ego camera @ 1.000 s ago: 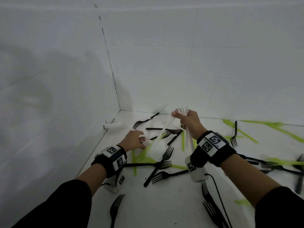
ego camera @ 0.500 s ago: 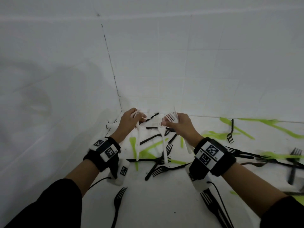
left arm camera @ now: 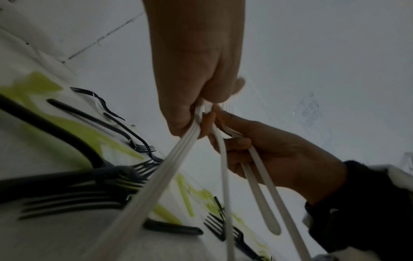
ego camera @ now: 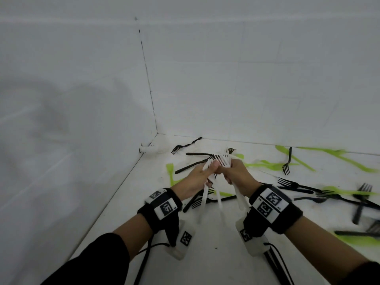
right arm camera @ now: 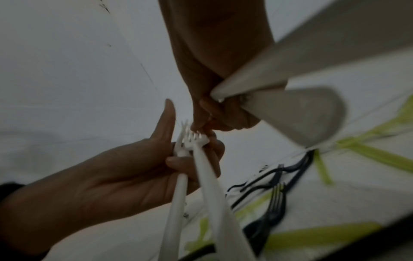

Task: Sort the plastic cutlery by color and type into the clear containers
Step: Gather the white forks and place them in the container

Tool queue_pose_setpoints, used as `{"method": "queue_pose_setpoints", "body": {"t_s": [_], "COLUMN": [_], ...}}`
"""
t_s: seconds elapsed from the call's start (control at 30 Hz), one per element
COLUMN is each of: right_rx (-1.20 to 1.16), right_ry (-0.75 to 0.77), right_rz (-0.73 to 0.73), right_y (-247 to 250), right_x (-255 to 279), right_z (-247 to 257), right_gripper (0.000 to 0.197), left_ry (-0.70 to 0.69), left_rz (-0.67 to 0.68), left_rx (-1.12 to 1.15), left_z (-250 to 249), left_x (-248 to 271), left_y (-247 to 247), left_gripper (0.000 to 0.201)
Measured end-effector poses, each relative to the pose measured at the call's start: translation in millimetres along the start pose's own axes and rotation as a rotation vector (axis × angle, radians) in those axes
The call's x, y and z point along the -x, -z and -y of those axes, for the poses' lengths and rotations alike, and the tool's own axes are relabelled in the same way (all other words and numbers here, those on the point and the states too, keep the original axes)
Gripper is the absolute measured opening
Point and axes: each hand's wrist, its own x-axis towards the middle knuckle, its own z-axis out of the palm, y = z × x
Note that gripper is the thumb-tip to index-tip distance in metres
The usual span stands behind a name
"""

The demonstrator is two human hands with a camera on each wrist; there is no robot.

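My two hands meet above the white floor, near the corner. My left hand grips white forks near their heads, and the handles hang down toward me. My right hand holds more white forks, whose handles trail past its wrist. In the left wrist view my left hand is curled round a ribbed white handle. In the right wrist view white tines stick up between my right hand and left-hand fingers.
Several black forks and lime-green cutlery lie scattered on the floor, mostly ahead and to the right. White tiled walls close the left and back sides. A small white object sits by the corner. Cables run from both wrist cameras.
My left hand has come away from the corner with white cutlery and moved right. It now touches my right hand, and the forks are bunched together between them.
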Motion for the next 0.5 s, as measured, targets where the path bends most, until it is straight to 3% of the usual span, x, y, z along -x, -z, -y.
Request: {"method": "queue_pose_setpoints", "body": {"t_s": [0.07, 0.17, 0.27, 0.4, 0.5], "right_rx": [-0.021, -0.04, -0.182, -0.209, -0.194], "right_ry": [-0.043, -0.122, -0.202, -0.156, -0.146], "right_rz": [0.023, 0.054, 0.082, 0.142, 0.114], "right_y": [4, 4, -1, -11, -17], "right_x": [1, -2, -2, 1, 4], "right_z": [-3, 1, 8, 11, 9], "right_gripper": [0.023, 0.025, 0.008, 0.007, 0.008], "left_ry": [0.019, 0.097, 0.104, 0.029, 0.027], "left_rz": [-0.003, -0.148, -0.198, -0.176, -0.258], "left_rx": [0.051, 0.185, 0.249, 0.24, 0.26], "left_z": [2, 1, -2, -7, -9], "left_x": [3, 3, 4, 6, 5], "left_y": [-2, 0, 1, -4, -2], "left_gripper": [0.027, 0.02, 0.021, 0.016, 0.016]}}
